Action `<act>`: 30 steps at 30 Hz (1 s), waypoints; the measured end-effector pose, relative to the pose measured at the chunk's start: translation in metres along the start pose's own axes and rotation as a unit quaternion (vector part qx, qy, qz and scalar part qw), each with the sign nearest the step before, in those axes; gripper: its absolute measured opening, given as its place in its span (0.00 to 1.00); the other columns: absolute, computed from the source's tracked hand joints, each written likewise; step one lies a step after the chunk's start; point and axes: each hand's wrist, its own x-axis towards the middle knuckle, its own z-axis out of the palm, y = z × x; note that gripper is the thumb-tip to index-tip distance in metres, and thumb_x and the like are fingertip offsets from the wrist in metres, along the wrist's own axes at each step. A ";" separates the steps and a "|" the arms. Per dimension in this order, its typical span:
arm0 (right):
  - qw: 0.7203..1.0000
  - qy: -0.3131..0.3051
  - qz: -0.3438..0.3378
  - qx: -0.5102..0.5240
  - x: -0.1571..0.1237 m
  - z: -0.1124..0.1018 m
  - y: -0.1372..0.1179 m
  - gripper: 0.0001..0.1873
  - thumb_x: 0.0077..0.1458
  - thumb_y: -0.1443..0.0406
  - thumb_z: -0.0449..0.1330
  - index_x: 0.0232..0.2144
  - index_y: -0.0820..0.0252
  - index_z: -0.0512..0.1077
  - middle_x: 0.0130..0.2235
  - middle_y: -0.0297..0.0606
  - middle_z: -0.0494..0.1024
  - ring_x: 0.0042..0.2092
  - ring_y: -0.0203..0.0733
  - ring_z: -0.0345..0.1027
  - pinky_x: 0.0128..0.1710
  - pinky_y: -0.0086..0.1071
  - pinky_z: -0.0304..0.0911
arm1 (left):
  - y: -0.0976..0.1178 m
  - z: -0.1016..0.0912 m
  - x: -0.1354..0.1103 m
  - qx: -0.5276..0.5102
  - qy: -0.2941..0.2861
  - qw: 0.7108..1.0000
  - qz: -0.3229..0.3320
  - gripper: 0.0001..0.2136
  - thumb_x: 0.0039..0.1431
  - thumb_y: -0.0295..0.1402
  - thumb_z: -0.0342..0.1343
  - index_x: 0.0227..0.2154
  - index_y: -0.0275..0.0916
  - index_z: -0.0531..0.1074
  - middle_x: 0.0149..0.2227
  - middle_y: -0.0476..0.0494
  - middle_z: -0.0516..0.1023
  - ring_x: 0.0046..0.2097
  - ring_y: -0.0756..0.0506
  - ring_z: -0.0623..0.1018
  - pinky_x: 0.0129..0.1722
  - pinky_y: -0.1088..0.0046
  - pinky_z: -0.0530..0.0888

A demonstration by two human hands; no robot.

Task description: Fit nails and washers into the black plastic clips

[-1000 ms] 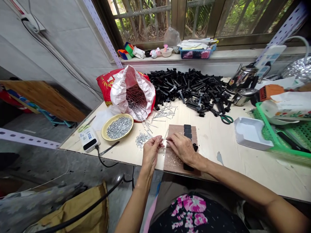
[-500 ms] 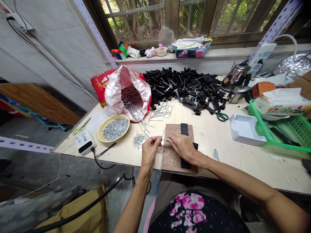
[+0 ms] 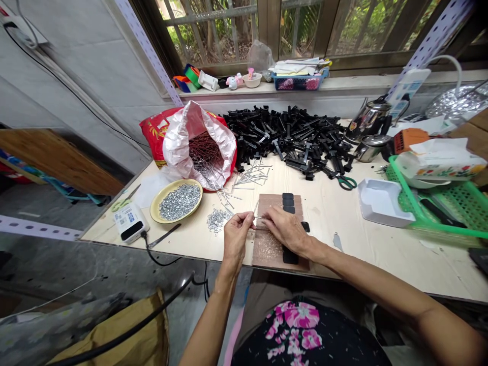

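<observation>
The left hand (image 3: 235, 237) and right hand (image 3: 285, 230) pinch one thin metal rod (image 3: 260, 217); a loosened pinch may drop it.

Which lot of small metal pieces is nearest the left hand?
The loose pile on the tabletop beside the left hand; the other lot sits farther off, in the yellow dish.
</observation>
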 end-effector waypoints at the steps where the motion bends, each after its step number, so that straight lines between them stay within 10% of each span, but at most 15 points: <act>1: 1.000 -0.003 0.003 -0.005 0.000 0.000 0.001 0.11 0.64 0.62 0.48 0.37 0.61 0.68 0.36 0.40 0.73 0.36 0.39 0.66 0.34 0.30 0.58 | 0.000 0.000 0.000 0.003 -0.001 1.000 -0.001 0.12 0.48 0.37 0.63 0.31 0.33 0.74 0.23 0.51 0.72 0.25 0.54 0.70 0.32 0.77 0.66; 14: 0.992 0.006 0.030 0.120 -0.008 -0.018 0.014 0.10 0.63 0.63 0.51 0.36 0.59 0.71 0.36 0.36 0.71 0.37 0.36 0.66 0.37 0.29 0.60 | 0.002 0.012 -0.001 -0.116 -0.045 0.988 -0.092 0.18 0.48 0.42 0.62 0.36 0.31 0.75 0.28 0.47 0.73 0.28 0.53 0.71 0.31 0.76 0.71; 22: 0.997 0.030 0.050 -0.050 -0.005 -0.039 0.094 0.12 0.63 0.62 0.51 0.35 0.59 0.73 0.36 0.38 0.72 0.39 0.39 0.64 0.35 0.30 0.60 | -0.014 0.015 -0.009 0.057 -0.012 0.998 -0.032 0.27 0.56 0.50 0.51 0.51 0.34 0.66 0.29 0.48 0.70 0.23 0.54 0.66 0.19 0.79 0.63; 30: 0.983 -0.078 -0.165 -0.022 -0.043 -0.016 0.095 0.16 0.65 0.69 0.45 0.33 0.59 0.72 0.29 0.34 0.70 0.34 0.36 0.61 0.33 0.29 0.62 | -0.030 0.016 -0.011 0.248 0.007 0.968 0.044 0.24 0.60 0.46 0.47 0.55 0.39 0.65 0.32 0.46 0.75 0.28 0.50 0.71 0.31 0.73 0.68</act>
